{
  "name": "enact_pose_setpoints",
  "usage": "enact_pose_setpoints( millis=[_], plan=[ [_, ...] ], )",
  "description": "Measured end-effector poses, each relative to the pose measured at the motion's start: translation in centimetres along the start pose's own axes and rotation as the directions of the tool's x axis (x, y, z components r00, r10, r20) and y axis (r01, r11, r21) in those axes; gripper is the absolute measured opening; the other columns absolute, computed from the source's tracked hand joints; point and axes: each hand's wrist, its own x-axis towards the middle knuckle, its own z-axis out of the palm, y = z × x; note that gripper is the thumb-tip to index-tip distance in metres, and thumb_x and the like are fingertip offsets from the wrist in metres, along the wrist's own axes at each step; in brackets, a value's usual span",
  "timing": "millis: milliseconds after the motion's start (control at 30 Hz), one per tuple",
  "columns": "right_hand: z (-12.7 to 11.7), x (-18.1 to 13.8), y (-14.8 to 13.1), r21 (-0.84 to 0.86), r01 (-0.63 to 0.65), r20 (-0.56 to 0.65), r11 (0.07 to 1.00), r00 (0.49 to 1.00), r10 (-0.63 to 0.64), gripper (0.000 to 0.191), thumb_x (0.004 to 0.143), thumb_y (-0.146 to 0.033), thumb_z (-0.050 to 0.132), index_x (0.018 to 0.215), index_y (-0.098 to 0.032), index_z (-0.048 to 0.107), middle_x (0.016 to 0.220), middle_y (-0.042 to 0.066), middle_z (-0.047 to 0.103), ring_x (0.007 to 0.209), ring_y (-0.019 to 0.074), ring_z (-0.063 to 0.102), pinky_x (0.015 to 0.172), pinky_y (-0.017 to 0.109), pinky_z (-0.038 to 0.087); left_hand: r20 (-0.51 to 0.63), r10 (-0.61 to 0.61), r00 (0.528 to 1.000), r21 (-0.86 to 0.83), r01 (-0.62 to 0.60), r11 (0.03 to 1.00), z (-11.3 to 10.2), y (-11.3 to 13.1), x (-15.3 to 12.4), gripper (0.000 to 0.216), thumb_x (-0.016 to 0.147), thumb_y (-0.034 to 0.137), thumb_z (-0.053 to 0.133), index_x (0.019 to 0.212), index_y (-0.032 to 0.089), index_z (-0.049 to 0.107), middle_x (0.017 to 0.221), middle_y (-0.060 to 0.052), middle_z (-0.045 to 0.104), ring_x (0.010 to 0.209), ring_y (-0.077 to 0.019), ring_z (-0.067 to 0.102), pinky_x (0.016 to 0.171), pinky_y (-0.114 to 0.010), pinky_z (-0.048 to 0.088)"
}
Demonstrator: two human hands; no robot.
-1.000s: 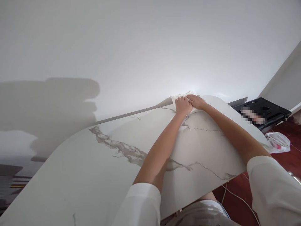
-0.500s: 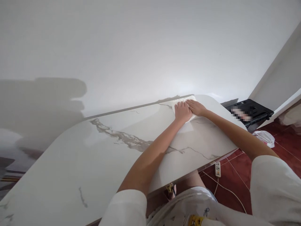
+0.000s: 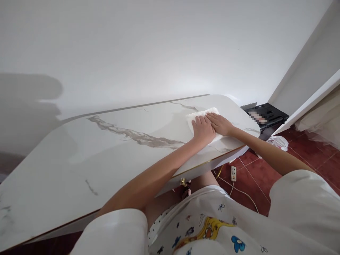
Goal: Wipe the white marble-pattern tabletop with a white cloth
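A fluffy white cloth (image 3: pixel 190 118) lies on the white marble-patterned tabletop (image 3: pixel 117 166), right of its middle. My left hand (image 3: pixel 204 129) presses down on the cloth, its fingers bent over it and gripping it. Beside it, my right hand (image 3: pixel 220 124) rests on the cloth with fingers stretched out flat, their tips close to the left hand's fingers. Both palms are hidden, and the hands cover much of the cloth.
The table's far edge runs along a pale wall (image 3: pixel 138 53). Beyond its right end stands a black case (image 3: pixel 273 115) with a blurred patch. A white plastic bag (image 3: pixel 278 142) and a power strip (image 3: pixel 233 173) with its cord lie on the red tiled floor (image 3: pixel 305 159).
Both hands and the cloth have moved from near the table's far edge toward its near side. The view has shifted too, showing more of the front edge and a gold knob.
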Motion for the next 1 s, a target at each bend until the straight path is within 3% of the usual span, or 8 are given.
enact_pose_setpoints(
  millis=[200, 433, 733, 1000],
  plan=[
    [-0.6, -4.2, -2.0, 0.025, -0.01, 0.011, 1.0, 1.0, 0.009, 0.059, 0.102, -0.046, 0.02, 0.154, -0.02, 0.034, 0.16, 0.005, 0.034, 0.148, 0.0271, 0.028, 0.122, 0.051, 0.026, 0.008, 0.005, 1.0, 0.008, -0.005, 1.0, -0.7, 1.5, -4.1, 0.057, 0.094, 0.026, 0.033, 0.144, -0.002, 0.037, 0.146, -0.025, 0.044, 0.139, -0.0378, 0.034, 0.113, -0.052, 0.028],
    [-1.7, -7.3, -2.4, 0.06, 0.047, 0.003, 0.997, 0.999, -0.047, 0.06, 0.103, -0.046, 0.017, 0.154, -0.019, 0.033, 0.158, 0.006, 0.036, 0.148, 0.0238, 0.029, 0.123, 0.05, 0.025, -0.016, 0.004, 1.0, -0.032, -0.005, 0.999, -0.6, 3.7, -6.0, 0.058, 0.092, 0.024, 0.036, 0.143, -0.004, 0.039, 0.148, -0.027, 0.042, 0.142, -0.0386, 0.032, 0.116, -0.054, 0.027],
    [-2.9, -8.5, 1.1, 0.091, 0.041, -0.05, 0.995, 0.998, -0.037, 0.055, 0.102, -0.042, 0.024, 0.15, -0.022, 0.041, 0.153, 0.007, 0.045, 0.143, 0.0257, 0.039, 0.12, 0.055, 0.031, 0.056, 0.076, 0.996, -0.068, -0.072, 0.995, -0.4, 6.3, -3.2, 0.066, 0.092, 0.028, 0.04, 0.148, -0.006, 0.031, 0.153, -0.027, 0.035, 0.145, -0.0406, 0.026, 0.118, -0.056, 0.023],
    [-2.0, -3.0, 3.5, 0.029, -0.017, -0.039, 0.999, 0.999, 0.018, 0.054, 0.1, -0.036, 0.027, 0.148, -0.017, 0.044, 0.152, 0.009, 0.046, 0.142, 0.0274, 0.04, 0.12, 0.054, 0.032, 0.049, 0.084, 0.995, -0.092, -0.079, 0.993, 0.4, 3.8, 2.1, 0.063, 0.093, 0.026, 0.035, 0.147, -0.006, 0.032, 0.151, -0.027, 0.037, 0.143, -0.0382, 0.028, 0.118, -0.054, 0.021]
  ],
)
